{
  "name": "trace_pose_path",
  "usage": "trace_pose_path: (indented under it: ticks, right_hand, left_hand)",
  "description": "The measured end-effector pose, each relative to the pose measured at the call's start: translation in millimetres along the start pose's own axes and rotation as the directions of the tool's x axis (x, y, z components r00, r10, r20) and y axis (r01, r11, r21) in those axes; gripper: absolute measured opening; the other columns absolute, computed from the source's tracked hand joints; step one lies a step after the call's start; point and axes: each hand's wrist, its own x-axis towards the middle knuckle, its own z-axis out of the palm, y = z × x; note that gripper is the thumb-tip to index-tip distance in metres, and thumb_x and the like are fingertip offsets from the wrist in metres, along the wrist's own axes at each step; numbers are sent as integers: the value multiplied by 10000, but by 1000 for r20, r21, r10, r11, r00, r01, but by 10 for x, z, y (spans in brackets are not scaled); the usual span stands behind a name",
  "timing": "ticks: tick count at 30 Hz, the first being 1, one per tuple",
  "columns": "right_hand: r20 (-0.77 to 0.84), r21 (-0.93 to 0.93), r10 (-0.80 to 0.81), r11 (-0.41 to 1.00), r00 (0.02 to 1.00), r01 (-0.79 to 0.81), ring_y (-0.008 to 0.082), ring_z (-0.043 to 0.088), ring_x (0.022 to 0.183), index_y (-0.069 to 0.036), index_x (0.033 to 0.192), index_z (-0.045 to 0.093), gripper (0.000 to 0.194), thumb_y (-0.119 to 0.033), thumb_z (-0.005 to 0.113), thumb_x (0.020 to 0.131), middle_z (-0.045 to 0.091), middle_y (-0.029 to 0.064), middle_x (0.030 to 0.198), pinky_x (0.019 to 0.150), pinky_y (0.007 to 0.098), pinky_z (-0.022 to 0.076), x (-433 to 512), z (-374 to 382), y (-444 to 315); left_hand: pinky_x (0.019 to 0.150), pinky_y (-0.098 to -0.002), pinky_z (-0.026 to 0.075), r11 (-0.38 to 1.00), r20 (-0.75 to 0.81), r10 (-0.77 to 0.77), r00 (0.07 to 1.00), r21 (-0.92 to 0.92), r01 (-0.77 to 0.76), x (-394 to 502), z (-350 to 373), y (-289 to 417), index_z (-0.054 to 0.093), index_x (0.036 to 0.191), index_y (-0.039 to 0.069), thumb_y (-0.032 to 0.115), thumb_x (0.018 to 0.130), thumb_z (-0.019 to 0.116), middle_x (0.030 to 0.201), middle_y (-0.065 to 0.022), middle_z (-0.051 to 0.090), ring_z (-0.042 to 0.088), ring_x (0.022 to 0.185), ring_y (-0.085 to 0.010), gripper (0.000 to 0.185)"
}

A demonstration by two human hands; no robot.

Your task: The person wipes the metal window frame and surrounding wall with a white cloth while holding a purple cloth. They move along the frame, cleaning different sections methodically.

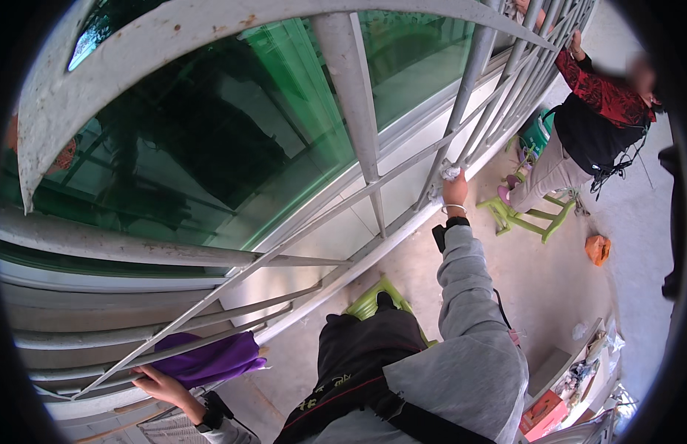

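My right hand (pixel 455 190), with a bracelet on its wrist, is closed on a crumpled white cloth or paper (pixel 450 171). It presses this against a grey metal bar (pixel 444 150) of the window grille, close to the bottom rail (pixel 412 222). At the lower left, the fingers of my left hand (pixel 161 387) lie about a thin lower bar (pixel 118 383). Right beside that hand a purple cloth (pixel 210 358) hangs over the grille. Under me is a green plastic stool (pixel 399 299), mostly hidden by my dark apron (pixel 371 344).
Green-tinted window glass (pixel 210 139) lies behind the bars. Another person (pixel 593 122) stands on a green stool (pixel 543 219) at the right, hands at the grille. A green bucket (pixel 537 136), an orange bag (pixel 597 250) and a red box (pixel 545 416) are also there.
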Motion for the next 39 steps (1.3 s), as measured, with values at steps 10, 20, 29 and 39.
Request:
trace_pose_path:
  ticks: [10, 20, 29, 39]
  right_hand:
    - [370, -103, -112, 982, 922, 161, 417, 597, 1039, -195, 1347, 501, 566, -47, 606, 811, 569, 205, 1215, 902, 455, 504, -1131, 289, 594]
    - [959, 243, -270, 937, 80, 250, 346, 638, 1045, -21, 1273, 493, 592, -341, 720, 830, 654, 201, 1128, 891, 387, 498, -2010, -776, -1016]
    - [572, 772, -762, 625, 303, 116, 383, 575, 1124, 1, 1357, 399, 604, -42, 651, 809, 571, 223, 1223, 946, 409, 465, -2854, -1045, -3562]
    - [516, 853, -845, 522, 137, 2, 151, 617, 985, -23, 1225, 545, 496, -124, 773, 795, 654, 74, 1080, 881, 290, 487, -2844, -961, -3909]
  left_hand:
    - [740, -320, 442, 998, 35, -22, 999, 58, 20, 3, -21, 157, 519, 959, 6, 262, 1017, 538, 858, -99, 558, 491, 756, -223, 263]
    - [696, -282, 431, 993, 53, -40, 998, -110, 45, -46, 31, 354, 483, 946, 0, 170, 1006, 541, 810, -91, 528, 480, 720, -192, 188]
    - [740, -243, 422, 938, 154, -42, 987, -333, 92, -58, 43, 174, 509, 998, 1, 190, 1016, 541, 866, -55, 520, 473, 783, -141, 192]
    - [682, -241, 413, 893, 149, 28, 989, -447, 42, -33, 58, 238, 478, 959, 16, 169, 1013, 540, 806, -35, 467, 445, 721, -117, 173]
